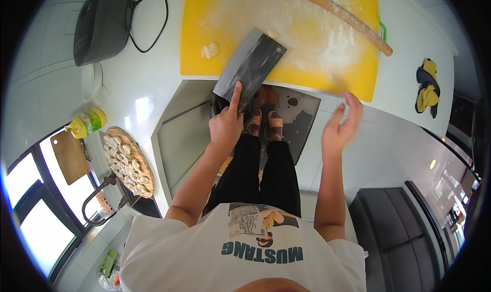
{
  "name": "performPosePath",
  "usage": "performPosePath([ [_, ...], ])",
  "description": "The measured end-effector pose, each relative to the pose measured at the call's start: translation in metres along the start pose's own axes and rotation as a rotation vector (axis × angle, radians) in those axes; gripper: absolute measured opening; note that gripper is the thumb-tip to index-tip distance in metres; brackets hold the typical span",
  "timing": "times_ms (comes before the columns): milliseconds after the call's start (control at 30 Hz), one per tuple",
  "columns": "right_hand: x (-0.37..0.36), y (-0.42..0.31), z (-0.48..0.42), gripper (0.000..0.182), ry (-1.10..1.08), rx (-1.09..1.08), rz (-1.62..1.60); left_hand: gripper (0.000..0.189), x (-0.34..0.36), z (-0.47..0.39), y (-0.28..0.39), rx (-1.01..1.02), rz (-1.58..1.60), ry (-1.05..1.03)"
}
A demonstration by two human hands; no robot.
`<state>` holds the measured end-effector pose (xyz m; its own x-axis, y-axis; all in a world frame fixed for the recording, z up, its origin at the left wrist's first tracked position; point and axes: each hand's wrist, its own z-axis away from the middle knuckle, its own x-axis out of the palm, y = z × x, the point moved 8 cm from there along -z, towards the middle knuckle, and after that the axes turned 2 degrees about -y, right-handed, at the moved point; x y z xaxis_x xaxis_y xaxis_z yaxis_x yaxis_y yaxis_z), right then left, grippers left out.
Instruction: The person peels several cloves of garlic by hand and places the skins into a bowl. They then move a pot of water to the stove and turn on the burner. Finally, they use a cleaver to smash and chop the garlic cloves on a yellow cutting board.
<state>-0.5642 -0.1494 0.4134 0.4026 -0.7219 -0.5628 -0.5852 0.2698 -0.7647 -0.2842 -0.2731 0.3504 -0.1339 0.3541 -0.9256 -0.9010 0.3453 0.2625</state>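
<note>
My left hand grips the handle of a dark cleaver, its index finger stretched along the blade. The blade bears white smears and tilts across the front edge of a floured yellow cutting board. To the left of the blade sits a small crumbly dough lump. A small pale dough piece lies by the blade's far end. Slightly blurred, my right hand is empty, fingers apart, near the board's front right corner. A wooden rolling pin, dusted with flour, lies diagonally over the board's right side.
On the left, a woven tray bears several dumplings, near a yellow bottle and a black faucet. A dark appliance with a cord stands back left. Yellow-and-black gloves or cloth lie on the right counter.
</note>
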Motion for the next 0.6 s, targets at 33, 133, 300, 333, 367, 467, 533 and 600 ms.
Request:
performPosePath([
  [33,0.01,-0.006,-0.004,0.039,-0.046,-0.019,-0.052,0.096,-0.006,0.001,0.0,0.024,0.027,-0.006],
  [133,0.049,-0.029,-0.017,0.035,-0.158,-0.087,-0.186,0.09,-0.023,0.005,-0.012,-0.066,0.61,-0.163],
  [300,0.112,-0.09,-0.032,0.036,-0.218,-0.236,-0.341,0.041,-0.05,0.03,-0.004,-0.366,1.643,-0.454],
  [333,0.123,-0.102,-0.035,0.037,-0.219,-0.291,-0.328,0.022,-0.051,0.032,-0.002,-0.416,1.687,-0.45],
  [367,0.134,-0.112,-0.038,0.039,-0.22,-0.345,-0.315,0.024,-0.05,0.034,-0.004,-0.405,1.75,-0.469],
  [467,0.143,-0.113,-0.051,0.042,-0.161,-0.348,-0.214,0.03,-0.045,0.04,-0.009,-0.374,1.902,-0.534],
  [533,0.139,-0.097,-0.064,0.041,-0.133,-0.292,-0.141,0.034,-0.043,0.04,0.002,-0.358,1.939,-0.602],
  [600,0.146,-0.078,-0.073,0.039,-0.18,-0.323,-0.056,0.036,-0.032,0.04,0.01,-0.355,1.962,-0.681],
])
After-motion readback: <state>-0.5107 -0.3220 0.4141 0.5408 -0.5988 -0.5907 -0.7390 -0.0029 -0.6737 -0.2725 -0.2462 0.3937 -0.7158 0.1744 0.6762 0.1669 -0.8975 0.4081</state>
